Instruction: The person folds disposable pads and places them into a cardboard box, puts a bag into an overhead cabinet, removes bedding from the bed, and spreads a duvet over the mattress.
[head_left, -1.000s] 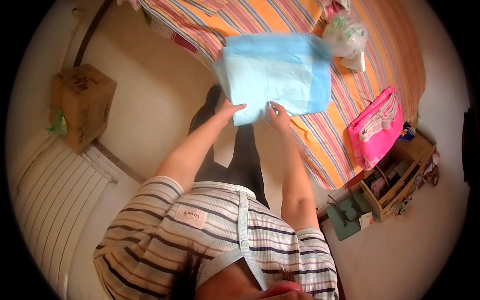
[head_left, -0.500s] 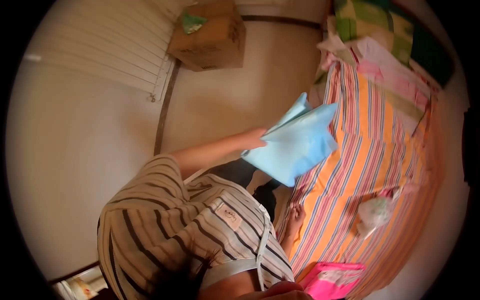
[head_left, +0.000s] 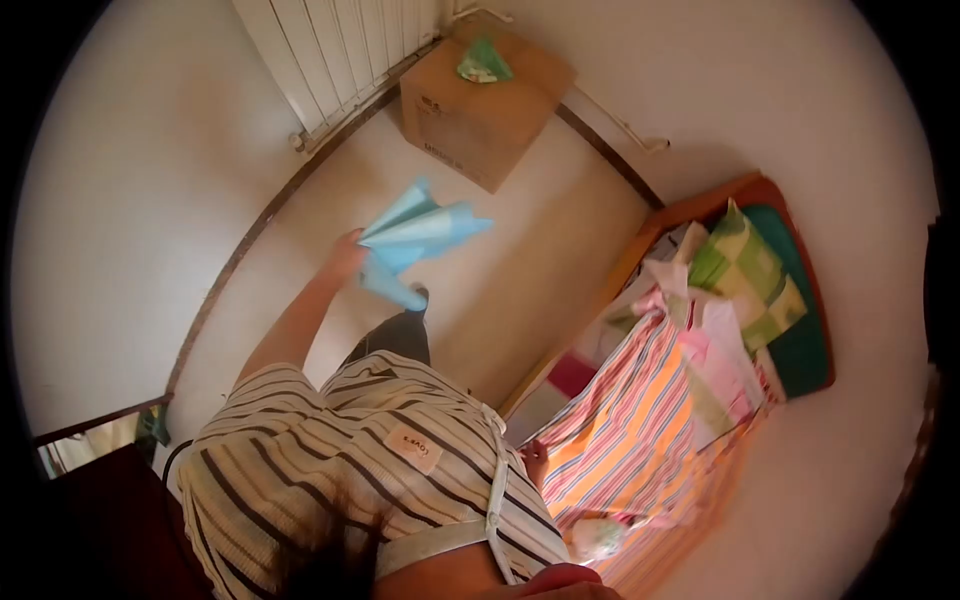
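Note:
My left hand (head_left: 347, 252) is closed on one end of a light blue folded sheet (head_left: 425, 235), holding it out over the floor. The sheet fans into pointed folds, and a lower flap hangs down near my leg; whether it is paper or cloth I cannot tell. My right hand (head_left: 537, 462) is low by my side, at the near edge of the bed with its striped orange sheet (head_left: 625, 430). Its fingers look loosely curled, with nothing seen in them, and my shirt hides part of it.
A cardboard box (head_left: 480, 110) with a green plastic bag (head_left: 484, 62) on top stands by the radiator (head_left: 330, 60). A green checked pillow (head_left: 748, 275) and pink cloth (head_left: 718, 350) lie at the bed's head. A whitish bag (head_left: 597, 538) rests on the striped sheet.
My view has turned toward the box and the head of the bed. My left hand has carried the blue sheet away from the bed, out over the floor. The pink item has left view.

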